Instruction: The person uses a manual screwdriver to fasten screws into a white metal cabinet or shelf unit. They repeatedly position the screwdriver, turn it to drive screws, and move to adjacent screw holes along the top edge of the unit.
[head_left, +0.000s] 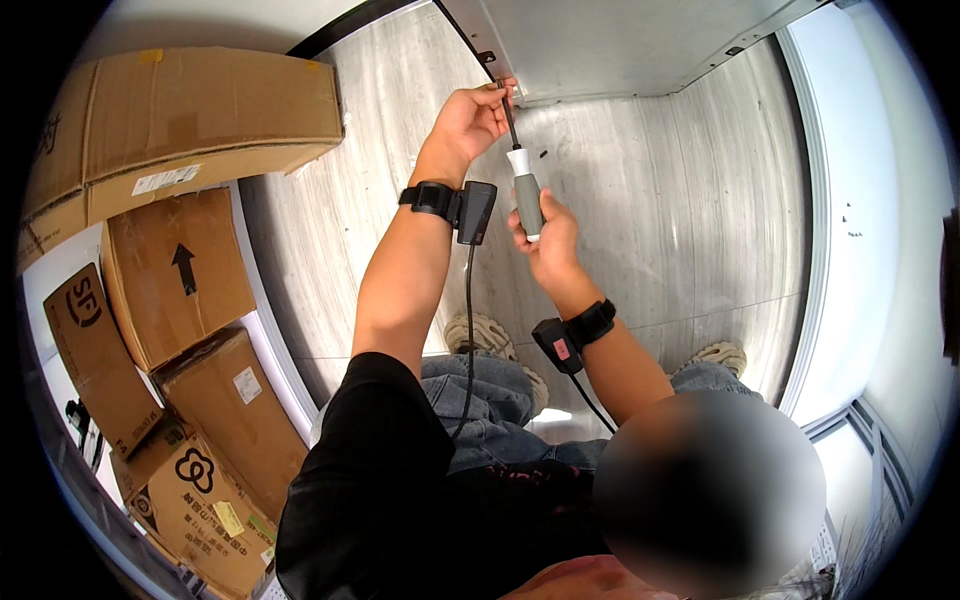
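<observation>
R hand [545, 235] wrapped tight round grey-and-white handle of screwdriver [524, 185], wrist band w/ small black unit just below it. Shaft runs up and away from R hand to the corner of a grey metal panel [620, 45].

L hand [470, 120], beyond and left of R hand, fingers pinched closed at the shaft tip, prob steadying bit or a screw there; screw itself too small to tell. Black sensor box [476, 210] strapped at L wrist, cable hanging down.

To do it well, by judgement: keep shaft in line w/ screw axis, push along handle while turning, L fingers guide only, clear before bit slips.

Far left of L hand: stacked cardboard boxes [180, 270]. Pale wood-grain floor [690, 220] beneath.
</observation>
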